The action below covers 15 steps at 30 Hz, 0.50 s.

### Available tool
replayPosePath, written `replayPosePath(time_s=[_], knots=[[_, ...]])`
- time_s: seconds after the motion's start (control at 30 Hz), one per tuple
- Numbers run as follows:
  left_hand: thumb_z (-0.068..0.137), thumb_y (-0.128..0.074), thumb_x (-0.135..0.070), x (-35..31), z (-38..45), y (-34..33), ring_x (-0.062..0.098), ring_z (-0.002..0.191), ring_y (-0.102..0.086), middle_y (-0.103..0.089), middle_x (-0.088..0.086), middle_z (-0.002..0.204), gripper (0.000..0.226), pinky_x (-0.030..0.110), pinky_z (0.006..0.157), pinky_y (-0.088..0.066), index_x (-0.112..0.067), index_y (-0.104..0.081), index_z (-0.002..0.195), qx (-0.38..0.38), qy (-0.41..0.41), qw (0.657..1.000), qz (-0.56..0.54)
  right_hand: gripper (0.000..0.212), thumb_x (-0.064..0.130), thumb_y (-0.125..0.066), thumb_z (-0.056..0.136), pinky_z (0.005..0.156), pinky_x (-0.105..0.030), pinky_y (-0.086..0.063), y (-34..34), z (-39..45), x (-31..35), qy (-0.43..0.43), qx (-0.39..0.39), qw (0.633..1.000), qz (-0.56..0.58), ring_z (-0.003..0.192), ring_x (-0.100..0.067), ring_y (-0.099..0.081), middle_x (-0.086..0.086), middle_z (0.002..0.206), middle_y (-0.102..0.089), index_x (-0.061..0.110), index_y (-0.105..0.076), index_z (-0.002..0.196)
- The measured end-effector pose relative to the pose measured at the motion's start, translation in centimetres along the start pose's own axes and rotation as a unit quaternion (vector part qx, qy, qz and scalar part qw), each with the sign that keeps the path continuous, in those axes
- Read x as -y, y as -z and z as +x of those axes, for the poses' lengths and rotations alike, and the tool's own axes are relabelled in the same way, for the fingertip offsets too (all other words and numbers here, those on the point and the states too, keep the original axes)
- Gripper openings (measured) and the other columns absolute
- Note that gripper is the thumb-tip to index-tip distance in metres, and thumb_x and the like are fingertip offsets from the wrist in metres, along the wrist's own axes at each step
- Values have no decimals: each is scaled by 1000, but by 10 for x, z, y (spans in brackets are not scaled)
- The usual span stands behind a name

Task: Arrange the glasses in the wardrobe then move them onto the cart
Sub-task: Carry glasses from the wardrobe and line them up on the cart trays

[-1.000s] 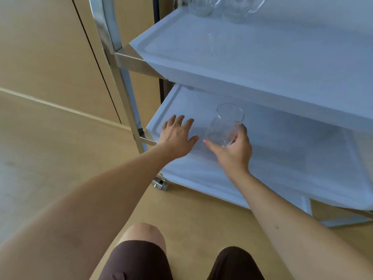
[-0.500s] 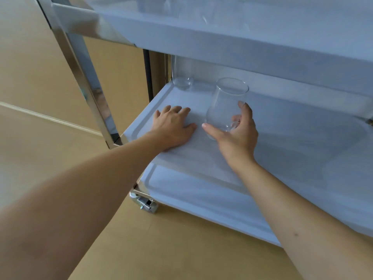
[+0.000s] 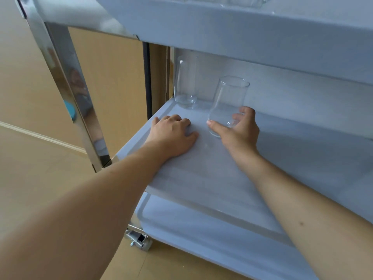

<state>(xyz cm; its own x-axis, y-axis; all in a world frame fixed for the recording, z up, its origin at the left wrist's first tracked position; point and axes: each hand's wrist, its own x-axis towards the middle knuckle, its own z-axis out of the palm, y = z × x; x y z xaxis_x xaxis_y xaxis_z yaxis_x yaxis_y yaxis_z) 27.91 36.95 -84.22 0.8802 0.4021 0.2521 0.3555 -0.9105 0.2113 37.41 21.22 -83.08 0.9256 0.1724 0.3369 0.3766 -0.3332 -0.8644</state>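
Since half a second ago the view has dropped closer to the cart's middle shelf (image 3: 212, 174), and the held glass (image 3: 229, 104) sits further in, nearer the back. Left of that glass, the chrome post (image 3: 66, 81) frames the cart. The left hand (image 3: 173, 136) is pressed palm-down on the shelf as before, its fingers bent at the tips and holding nothing. Behind it, a tall glass (image 3: 185, 81) stands upright in the shelf's back corner. The right hand (image 3: 240, 130) grips the held glass low down, thumb and fingers curled round its base, the glass tilted slightly and resting on the shelf.
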Motion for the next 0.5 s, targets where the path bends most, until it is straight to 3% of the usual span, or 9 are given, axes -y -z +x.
replayPosePath(time_s=[0.3,0.5], knots=[[95,-40,-57,-3,0,-3,30,114,-54,-61,3,112,46,46,105,-37,-22,-63,114,-12,-13,1000,-5,89,46,-94,63,94,-31,-50,-38,53,-2,2,-6,1000,5,109,-20,-61,0,119,-57,17,-47,134],[95,-36,-56,-4,0,-5,29,110,-54,-59,2,107,45,46,101,-36,-23,-62,111,-11,-8,1000,0,88,42,-94,64,83,-23,-42,-54,72,5,-17,-3,1000,0,105,-19,-59,2,114,-56,15,-49,136]])
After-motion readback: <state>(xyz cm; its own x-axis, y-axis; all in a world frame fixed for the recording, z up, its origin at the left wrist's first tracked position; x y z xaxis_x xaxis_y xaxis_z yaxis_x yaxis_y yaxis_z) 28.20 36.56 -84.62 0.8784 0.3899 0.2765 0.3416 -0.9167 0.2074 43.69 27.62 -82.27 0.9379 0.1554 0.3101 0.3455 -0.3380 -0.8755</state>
